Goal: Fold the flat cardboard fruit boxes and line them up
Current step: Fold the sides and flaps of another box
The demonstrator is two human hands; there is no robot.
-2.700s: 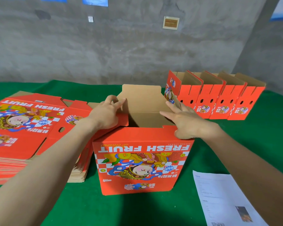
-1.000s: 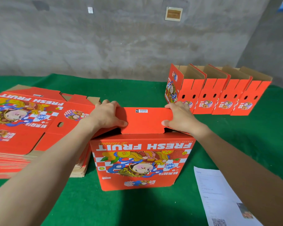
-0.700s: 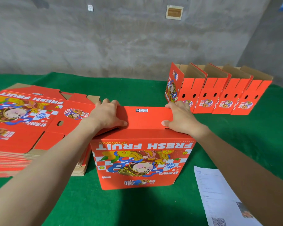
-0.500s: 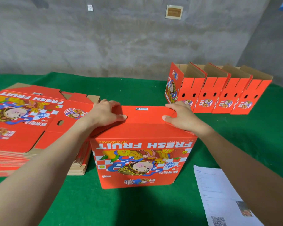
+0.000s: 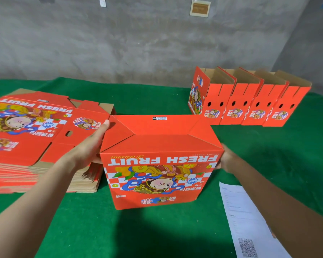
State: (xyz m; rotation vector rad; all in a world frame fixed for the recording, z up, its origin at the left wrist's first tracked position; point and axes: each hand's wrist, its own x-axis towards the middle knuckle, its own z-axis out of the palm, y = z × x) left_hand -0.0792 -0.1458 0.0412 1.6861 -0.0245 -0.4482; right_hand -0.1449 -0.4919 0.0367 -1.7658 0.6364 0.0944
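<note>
Folded red box (image 5: 160, 175) stands on green table (image 5: 157, 235), top flaps closed, print inverted. Left hand (image 5: 90, 148) lies flat against its left side, fingers straight. Right hand (image 5: 227, 162) touches its right side, fingers hidden. Flat stack (image 5: 35, 138) left; four folded boxes (image 5: 250, 107) rear right.

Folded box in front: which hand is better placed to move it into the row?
Probably the right hand: it touches the box on the side toward the row of folded boxes. The left hand presses the side by the flat stack.
</note>
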